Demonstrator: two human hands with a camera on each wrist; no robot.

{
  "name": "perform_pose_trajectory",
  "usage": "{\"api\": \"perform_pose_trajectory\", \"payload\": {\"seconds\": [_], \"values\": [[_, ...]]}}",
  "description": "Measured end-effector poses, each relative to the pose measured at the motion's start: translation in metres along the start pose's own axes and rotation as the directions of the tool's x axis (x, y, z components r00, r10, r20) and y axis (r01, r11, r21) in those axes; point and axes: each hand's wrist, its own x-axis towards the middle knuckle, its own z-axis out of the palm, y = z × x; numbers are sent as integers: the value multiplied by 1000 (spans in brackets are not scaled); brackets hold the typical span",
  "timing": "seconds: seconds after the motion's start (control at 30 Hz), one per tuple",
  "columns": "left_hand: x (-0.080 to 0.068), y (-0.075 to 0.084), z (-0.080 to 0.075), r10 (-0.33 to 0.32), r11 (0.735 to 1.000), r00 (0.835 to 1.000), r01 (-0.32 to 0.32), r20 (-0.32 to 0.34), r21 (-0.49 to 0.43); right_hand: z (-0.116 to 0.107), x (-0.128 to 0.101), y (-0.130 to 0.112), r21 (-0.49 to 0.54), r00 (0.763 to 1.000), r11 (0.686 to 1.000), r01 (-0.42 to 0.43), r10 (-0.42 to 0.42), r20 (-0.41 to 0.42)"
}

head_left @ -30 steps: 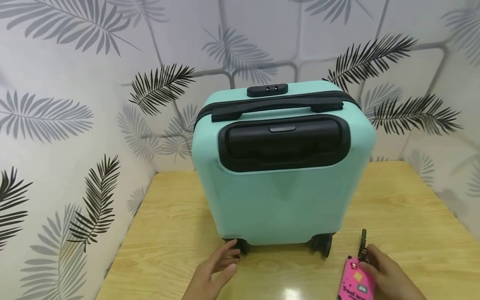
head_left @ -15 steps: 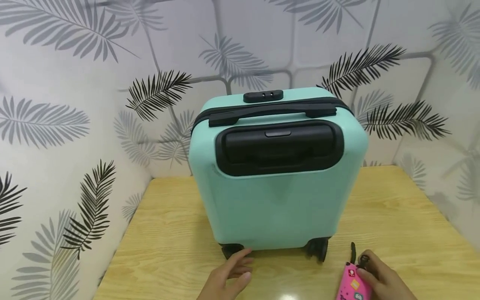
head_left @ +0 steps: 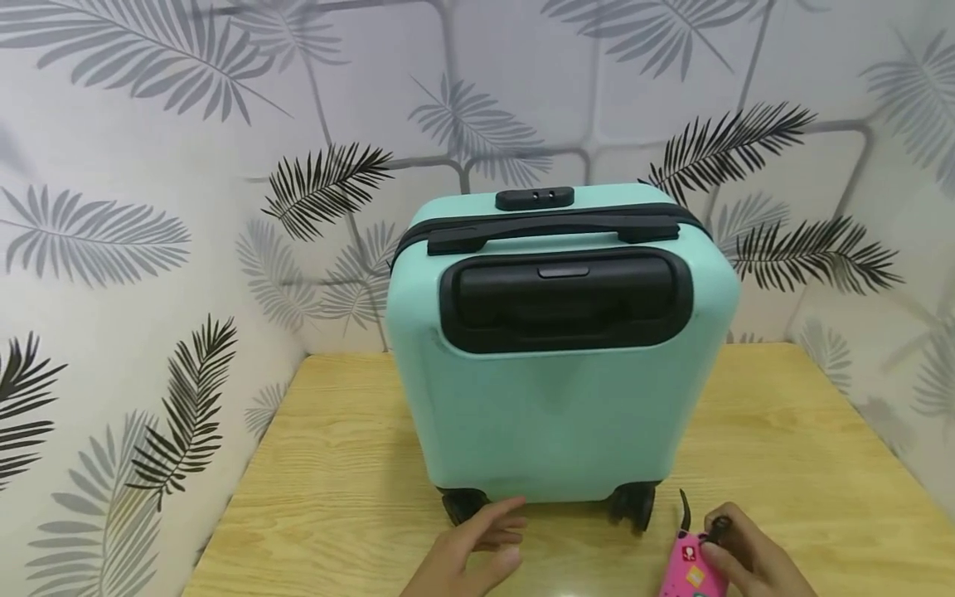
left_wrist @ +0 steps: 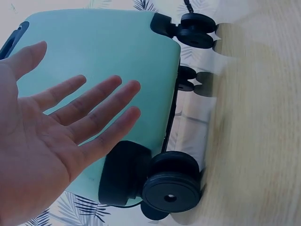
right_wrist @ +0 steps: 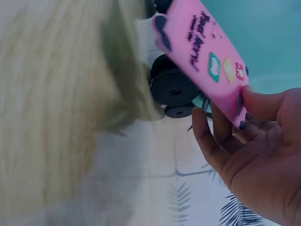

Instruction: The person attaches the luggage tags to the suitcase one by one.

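Note:
A mint-green suitcase (head_left: 552,423) stands upright on its black wheels, with a black carry handle and a recessed pull handle facing me. Before its lower left side hovers my left hand (head_left: 470,551); in the left wrist view its fingers (left_wrist: 101,101) are spread and hold nothing. My right hand (head_left: 753,555) pinches a pink luggage tag (head_left: 690,572) by one end between thumb and fingers, right of the suitcase's front right wheel (head_left: 632,504). The tag carries coloured patches and black lettering, plain in the right wrist view. A short dark strap (head_left: 685,510) sticks up from it.
The suitcase stands on a light wood-grain table (head_left: 321,464). Walls with a feather and leaf pattern (head_left: 328,191) close it in at the back and sides. A black combination lock (head_left: 534,198) sits on the suitcase's top.
My right hand has brought the luggage tag left, closer to the suitcase's right wheel. My left hand has drifted right across the suitcase's lower front. The suitcase stays in place; the view has shifted slightly.

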Motion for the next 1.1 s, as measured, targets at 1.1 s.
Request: {"api": "perform_pose_trajectory", "payload": {"seconds": [1.1], "values": [[2,37,-27,170,966,984,-155,-59,205,1,-17,-86,-249,908,969,-11,-94,-408]]}}
